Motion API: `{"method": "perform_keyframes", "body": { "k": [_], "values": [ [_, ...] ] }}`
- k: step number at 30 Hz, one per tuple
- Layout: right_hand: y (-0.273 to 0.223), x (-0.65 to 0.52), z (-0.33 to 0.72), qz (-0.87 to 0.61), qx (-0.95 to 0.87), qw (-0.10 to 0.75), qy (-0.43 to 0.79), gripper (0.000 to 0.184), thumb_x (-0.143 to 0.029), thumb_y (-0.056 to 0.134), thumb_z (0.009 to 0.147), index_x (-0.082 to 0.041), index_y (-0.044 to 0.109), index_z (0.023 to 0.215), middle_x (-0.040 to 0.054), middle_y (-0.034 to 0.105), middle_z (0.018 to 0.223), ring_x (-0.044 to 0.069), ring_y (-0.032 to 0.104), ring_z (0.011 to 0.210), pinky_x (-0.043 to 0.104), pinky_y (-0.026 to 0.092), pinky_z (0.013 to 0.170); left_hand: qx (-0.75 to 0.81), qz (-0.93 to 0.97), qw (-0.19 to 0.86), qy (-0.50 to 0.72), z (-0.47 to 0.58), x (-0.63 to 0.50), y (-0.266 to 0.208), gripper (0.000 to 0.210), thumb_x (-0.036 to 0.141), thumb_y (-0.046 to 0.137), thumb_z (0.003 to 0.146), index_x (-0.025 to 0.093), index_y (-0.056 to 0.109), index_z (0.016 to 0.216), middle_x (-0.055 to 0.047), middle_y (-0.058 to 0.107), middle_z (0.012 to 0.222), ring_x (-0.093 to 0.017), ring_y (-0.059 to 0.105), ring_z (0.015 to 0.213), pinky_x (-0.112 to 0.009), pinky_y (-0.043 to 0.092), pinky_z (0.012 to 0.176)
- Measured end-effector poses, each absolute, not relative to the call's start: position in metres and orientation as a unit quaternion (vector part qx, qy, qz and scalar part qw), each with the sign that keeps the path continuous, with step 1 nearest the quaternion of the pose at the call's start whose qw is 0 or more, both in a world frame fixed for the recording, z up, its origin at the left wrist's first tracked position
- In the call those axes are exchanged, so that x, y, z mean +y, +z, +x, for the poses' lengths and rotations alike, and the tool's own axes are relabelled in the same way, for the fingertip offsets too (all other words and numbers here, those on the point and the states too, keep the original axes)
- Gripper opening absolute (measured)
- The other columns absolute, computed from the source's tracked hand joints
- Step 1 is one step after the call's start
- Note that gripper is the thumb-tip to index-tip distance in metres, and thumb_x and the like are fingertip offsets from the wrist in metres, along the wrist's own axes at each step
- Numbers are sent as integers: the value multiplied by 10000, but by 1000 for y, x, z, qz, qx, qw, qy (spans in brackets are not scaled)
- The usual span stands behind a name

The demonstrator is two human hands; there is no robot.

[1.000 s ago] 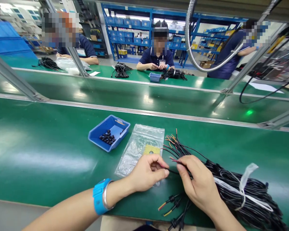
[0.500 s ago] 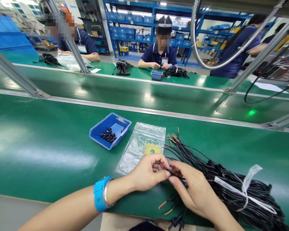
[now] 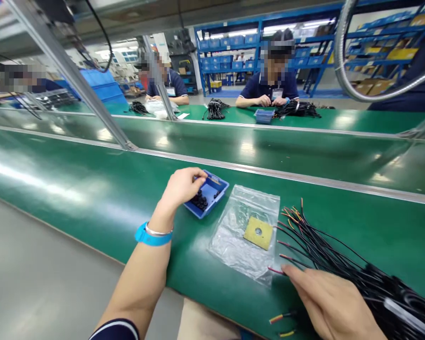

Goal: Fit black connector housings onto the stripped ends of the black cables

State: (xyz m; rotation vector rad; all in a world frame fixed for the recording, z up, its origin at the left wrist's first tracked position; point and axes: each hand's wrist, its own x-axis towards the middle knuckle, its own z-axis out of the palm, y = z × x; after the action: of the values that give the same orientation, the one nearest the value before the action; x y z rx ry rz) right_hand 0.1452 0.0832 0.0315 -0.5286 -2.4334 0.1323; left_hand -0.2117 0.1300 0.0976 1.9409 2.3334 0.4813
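Observation:
My left hand (image 3: pixel 185 185) hovers over the near left side of a blue plastic bin (image 3: pixel 217 200). Its thumb and fingers are slightly apart, and nothing shows between them. Small black ring-like parts (image 3: pixel 200 200) lie in the bin, partly covered by that hand. My right hand (image 3: pixel 335 300) pinches a black cable near its end, and a thin red wire tip (image 3: pixel 275 270) sticks out past the fingers. Beside it spreads a bundle of black cables (image 3: pixel 326 241) with bared red, orange and yellow wire ends.
Between bin and cables lies a clear zip bag (image 3: pixel 230 241) with a yellow square piece (image 3: pixel 258 232) that has a hole. More cable ends (image 3: pixel 281 317) lie near the front edge. A metal rail (image 3: pixel 269 174) runs behind. Co-workers (image 3: pixel 272 75) sit across the line.
My left hand has left the cable and moved left and away from me to the bin. The right hand keeps the cable. The view has swung left.

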Motion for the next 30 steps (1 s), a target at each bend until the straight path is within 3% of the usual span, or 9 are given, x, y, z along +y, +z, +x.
{"method": "perform_keyframes", "body": {
  "k": [3,5,9,20,30],
  "values": [
    [36,85,144,-191,-924,329,27,228,-98,431,952,-123,608,1095,18,649,650,126,620,529,233,503,539,764,640,60,46,-220,137,85,197,154,690,705,226,787,861,-69,797,903,-278,725,880,-319,537,763],
    [37,84,143,-190,-921,341,20,211,-97,448,950,-119,609,1085,32,679,687,128,641,558,231,521,569,759,647,69,5,-214,140,76,205,114,697,659,215,789,811,-91,795,872,-300,729,868,-328,539,748],
    [37,83,142,-198,-915,350,28,187,-92,477,945,-117,615,1067,46,714,755,128,660,591,234,533,590,753,653,73,-40,-202,143,71,195,101,614,718,168,780,797,-147,785,908,-313,724,906,-347,539,770],
    [35,81,142,-208,-905,370,36,192,-77,512,930,-98,609,1095,39,672,711,136,610,592,265,514,578,749,655,79,-61,-202,140,74,270,132,574,766,199,736,972,-112,778,992,-282,721,926,-324,536,775],
    [34,79,144,-207,-898,385,46,205,-64,518,919,-107,607,1099,50,707,804,140,639,662,269,534,635,734,668,117,-40,-203,143,67,262,81,548,714,191,755,831,-127,779,889,-296,713,864,-336,513,751]
  ]
}}
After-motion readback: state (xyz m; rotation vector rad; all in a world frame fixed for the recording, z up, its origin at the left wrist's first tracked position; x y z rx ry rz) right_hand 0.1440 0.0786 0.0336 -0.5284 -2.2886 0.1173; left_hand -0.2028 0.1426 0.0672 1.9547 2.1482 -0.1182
